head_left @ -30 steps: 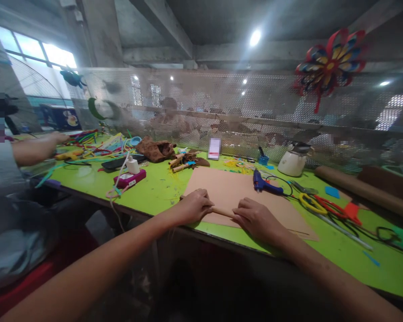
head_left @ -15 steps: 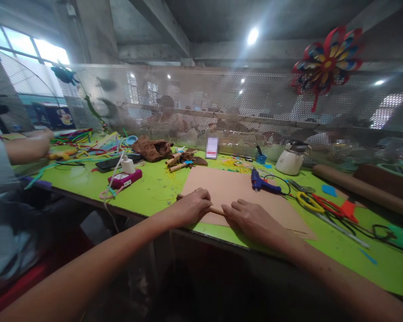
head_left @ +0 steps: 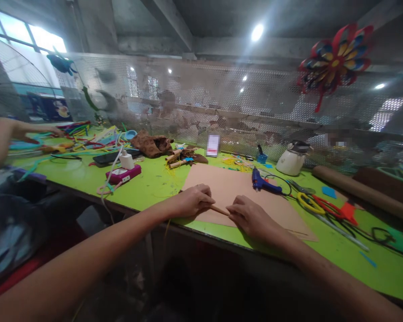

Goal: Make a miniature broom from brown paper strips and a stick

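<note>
Both hands grip a thin brown roll [head_left: 220,209], which looks like rolled paper, low over a sheet of brown paper [head_left: 221,181] near the table's front edge. My left hand [head_left: 195,200] has its fingers curled round the roll's left part. Fingers of my right hand [head_left: 251,215] pinch its right end. A short stretch of the roll shows between the hands; the rest is hidden under the fingers. On the sheet's right side, beyond my right hand, lies a blue glue gun [head_left: 266,184].
Yellow-handled scissors [head_left: 309,202] and orange-handled ones [head_left: 332,206] lie right, among cables. A magenta power strip [head_left: 126,173] sits left. Behind are a brown crumpled bundle [head_left: 149,145], a phone [head_left: 212,145] and a white kettle-like pot [head_left: 290,161]. Another person's arm [head_left: 3,134] reaches over coloured strips.
The hands have moved slightly apart, showing more of the roll between them. At the left, the other person's arm has stretched further over the coloured strips. The view has shifted a little.
</note>
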A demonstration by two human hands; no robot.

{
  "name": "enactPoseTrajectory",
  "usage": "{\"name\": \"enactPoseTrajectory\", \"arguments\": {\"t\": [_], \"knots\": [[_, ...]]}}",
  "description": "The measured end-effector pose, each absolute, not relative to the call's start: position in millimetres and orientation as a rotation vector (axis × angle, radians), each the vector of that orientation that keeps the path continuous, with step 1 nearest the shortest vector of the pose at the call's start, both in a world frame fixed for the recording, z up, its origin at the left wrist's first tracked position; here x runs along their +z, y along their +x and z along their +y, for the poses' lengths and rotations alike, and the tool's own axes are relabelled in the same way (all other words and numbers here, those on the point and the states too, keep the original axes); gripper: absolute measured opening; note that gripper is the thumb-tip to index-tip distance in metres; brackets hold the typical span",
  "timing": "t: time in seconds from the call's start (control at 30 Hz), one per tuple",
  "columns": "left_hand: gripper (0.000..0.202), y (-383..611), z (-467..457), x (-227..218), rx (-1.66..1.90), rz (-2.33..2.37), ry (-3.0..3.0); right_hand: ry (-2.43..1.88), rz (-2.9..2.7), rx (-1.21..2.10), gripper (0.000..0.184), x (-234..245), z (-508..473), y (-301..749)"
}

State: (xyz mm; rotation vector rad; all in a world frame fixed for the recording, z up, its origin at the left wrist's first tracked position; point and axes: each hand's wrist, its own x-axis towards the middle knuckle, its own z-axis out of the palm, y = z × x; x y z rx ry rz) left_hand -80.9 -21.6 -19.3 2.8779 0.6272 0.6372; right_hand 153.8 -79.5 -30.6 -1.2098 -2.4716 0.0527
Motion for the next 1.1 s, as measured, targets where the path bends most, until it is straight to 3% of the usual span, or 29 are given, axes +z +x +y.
{"name": "enactPoseTrajectory", "arguments": {"t": [0.37, 0.63, 0.73, 0.93, 1.1], "knots": [[0.022, -82, -20, -1, 0.376, 0.608, 2.915, -1.185, -2.534, -0.012, 0.026, -26, -81, 153], [0.027, -77, -26, -7, 0.535, 0.842, 2.824, -1.159, -2.586, -0.119, 0.027, -28, -80, 150], [0.018, -76, -22, -14, 0.645, 0.813, 2.784, -1.196, -2.564, -0.146, 0.026, -29, -81, 150], [0.019, -78, -8, -25, 0.7, 0.639, 2.761, -1.169, -2.417, 0.194, 0.022, -26, -71, 159], [0.022, -78, -6, -26, 0.701, 0.637, 2.745, -1.47, -2.103, 0.289, 0.024, -27, -50, 160]]}}
